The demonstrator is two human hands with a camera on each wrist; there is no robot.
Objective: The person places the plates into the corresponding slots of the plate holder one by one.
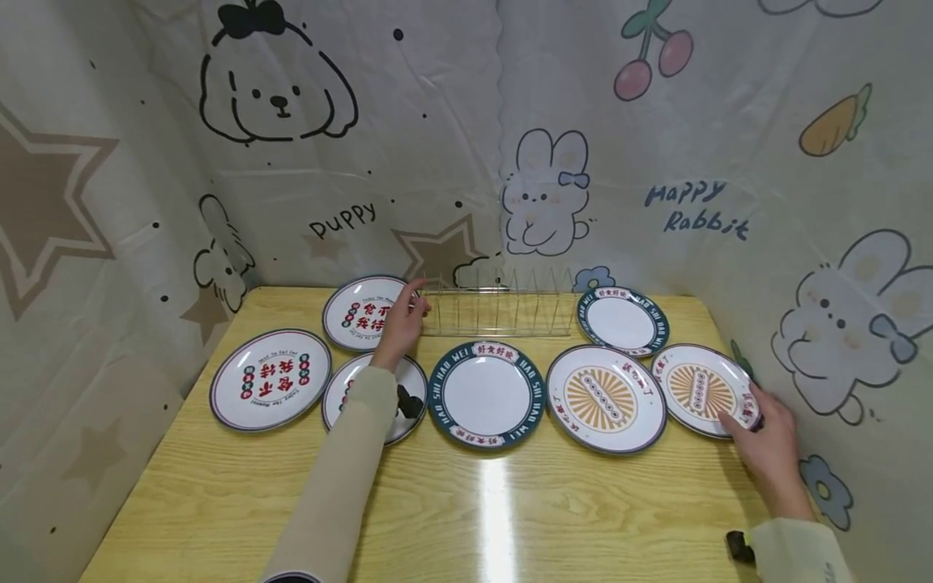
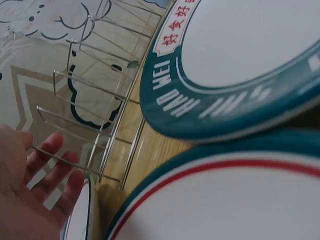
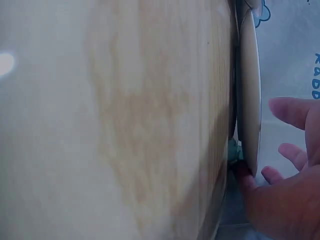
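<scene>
A wire dish rack [image 1: 499,314] with upright dividers stands at the table's back. My left hand [image 1: 402,324] is at its left end, with thumb and fingers around the end wire, as the left wrist view shows. My right hand [image 1: 768,441] holds the rim of the far-right plate [image 1: 674,389], which has an orange sunburst design. In the right wrist view that plate [image 3: 250,95] appears edge-on, with a finger at its lower edge. A red-lettered plate [image 1: 357,312] lies by my left hand; another plate [image 1: 338,397] is partly hidden under my left forearm.
On the wooden table [image 1: 437,518] also lie a red-lettered plate [image 1: 270,380] at left, a green-rimmed plate [image 1: 487,397] in the middle, a sunburst plate [image 1: 607,401] and a smaller green-rimmed plate [image 1: 621,322]. Printed curtains [image 1: 437,121] enclose the back and sides.
</scene>
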